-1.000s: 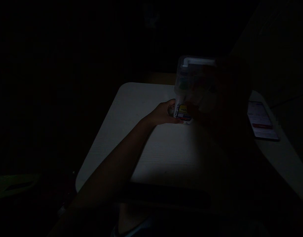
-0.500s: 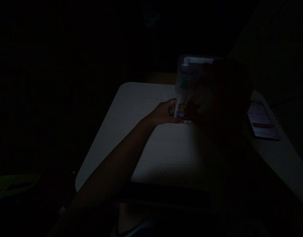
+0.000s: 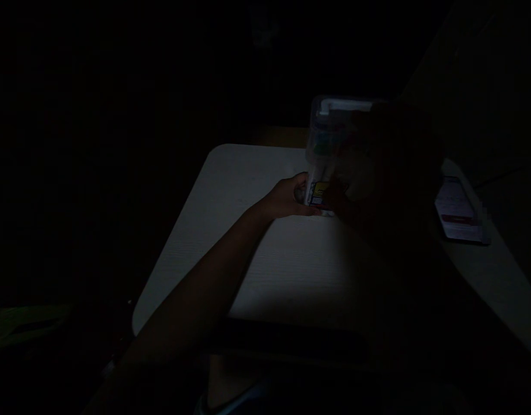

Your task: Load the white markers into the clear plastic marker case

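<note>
A clear plastic container [image 3: 323, 153] with a lid and a pale handle stands near the far side of the white table. Something green shows through its wall, and a yellow-and-dark label [image 3: 319, 193] is low on the front. My left hand [image 3: 285, 197] is wrapped round the lower left of the container, thumb along the base. Deep in shadow, my right hand [image 3: 390, 161] grips the container's right side and hides much of it. Its fingers are barely visible.
On the right of the white table [image 3: 196, 248] lies a phone [image 3: 458, 210] with its screen lit. A dark strip [image 3: 291, 340] runs along the near edge. A green patch [image 3: 27, 323] shows low on the left; the surroundings are very dark.
The picture has grown slightly darker. Both hands and the container stay almost exactly where they were.
</note>
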